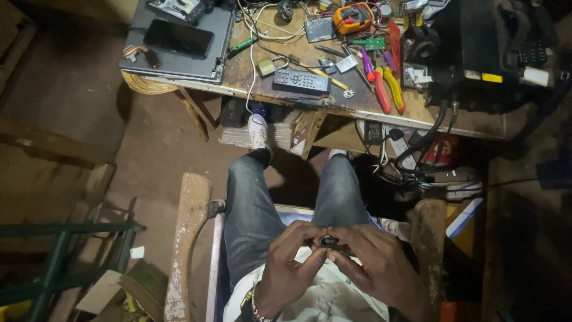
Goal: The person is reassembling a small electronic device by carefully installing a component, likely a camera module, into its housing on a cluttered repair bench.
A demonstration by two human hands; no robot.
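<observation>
I sit in a chair with my jeans-clad legs stretched toward a workbench. Over my lap, my left hand (292,262) and my right hand (372,262) meet, and the fingertips of both pinch a small dark part (328,241). Most of the part is hidden by my fingers, so its shape is unclear. A beaded bracelet circles my left wrist.
The wooden workbench (381,110) ahead carries a closed laptop (179,65) with a phone on it, a remote control (301,80), a padlock, an orange multimeter (353,16), red and yellow pliers (387,86) and tangled wires. Worn chair arms (187,238) flank me. A power strip (459,191) lies below.
</observation>
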